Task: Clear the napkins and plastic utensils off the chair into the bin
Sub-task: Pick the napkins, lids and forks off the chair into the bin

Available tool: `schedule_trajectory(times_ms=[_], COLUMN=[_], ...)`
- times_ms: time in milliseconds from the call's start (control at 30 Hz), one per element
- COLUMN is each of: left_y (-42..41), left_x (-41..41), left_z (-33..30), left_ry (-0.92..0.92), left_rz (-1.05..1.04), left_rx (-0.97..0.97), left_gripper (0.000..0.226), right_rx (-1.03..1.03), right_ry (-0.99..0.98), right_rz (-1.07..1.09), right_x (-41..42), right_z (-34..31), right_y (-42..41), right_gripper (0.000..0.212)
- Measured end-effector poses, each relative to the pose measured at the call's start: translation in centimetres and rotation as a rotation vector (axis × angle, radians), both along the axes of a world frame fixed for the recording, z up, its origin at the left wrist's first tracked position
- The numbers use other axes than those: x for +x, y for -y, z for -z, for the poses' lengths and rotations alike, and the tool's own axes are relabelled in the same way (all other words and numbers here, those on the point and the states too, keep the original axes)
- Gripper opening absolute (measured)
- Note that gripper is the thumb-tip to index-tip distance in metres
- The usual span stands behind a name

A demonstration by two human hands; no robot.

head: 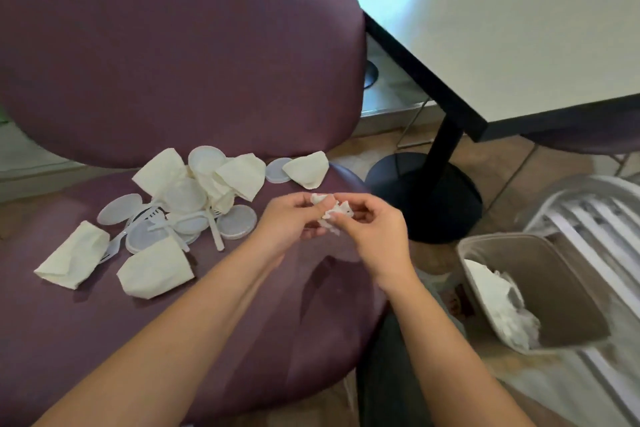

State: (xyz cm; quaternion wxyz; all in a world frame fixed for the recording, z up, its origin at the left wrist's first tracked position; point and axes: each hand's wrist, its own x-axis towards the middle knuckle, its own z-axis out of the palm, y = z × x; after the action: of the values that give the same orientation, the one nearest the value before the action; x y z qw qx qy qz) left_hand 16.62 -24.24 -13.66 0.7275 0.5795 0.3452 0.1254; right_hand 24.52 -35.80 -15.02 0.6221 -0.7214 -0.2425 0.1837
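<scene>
On the purple chair seat lies a pile of cream napkins, several round plastic lids and white plastic forks. One more napkin rests at the seat's far right edge. Above the seat's right side, my left hand and my right hand meet, both pinching one crumpled white napkin between their fingers. The beige bin stands on the floor to the right, with white crumpled paper inside.
A white table on a black pedestal base stands behind the bin. A metal slatted chair sits at the far right, close against the bin. My dark trouser leg is between the purple chair and the bin.
</scene>
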Motion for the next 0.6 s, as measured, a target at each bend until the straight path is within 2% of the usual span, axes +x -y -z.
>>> schedule_trajectory(times_ms=[200,300,433,533,600], left_y=[6.8,11.2,15.5,17.9,19.0], left_x=[6.8,10.1,12.9,14.1,14.7], left_z=[-0.7,-0.2,1.5,2.3,2.8], left_ry=[0.013,0.001,-0.034,-0.116,-0.162], left_rz=[0.172,0.229,0.320,0.379,0.439], left_rx=[-0.129,-0.141,-0.103,-0.089,-0.063], left_gripper=[0.030,0.026,0.023,0.016,0.014], right_rx=[-0.045,-0.114,-0.147,-0.250,-0.314], right_ry=[0.083,0.137,0.160,0.273,0.281], right_rz=[0.255,0.366,0.381,0.425,0.440], right_x=[5.4,7.3,8.4,9.3,10.1], right_z=[0.3,0.9,2.0,2.8,3.5], right_y=[7.4,11.5,15.7,18.4,20.2], right_gripper=[0.016,0.018,0.025,0.019,0.015])
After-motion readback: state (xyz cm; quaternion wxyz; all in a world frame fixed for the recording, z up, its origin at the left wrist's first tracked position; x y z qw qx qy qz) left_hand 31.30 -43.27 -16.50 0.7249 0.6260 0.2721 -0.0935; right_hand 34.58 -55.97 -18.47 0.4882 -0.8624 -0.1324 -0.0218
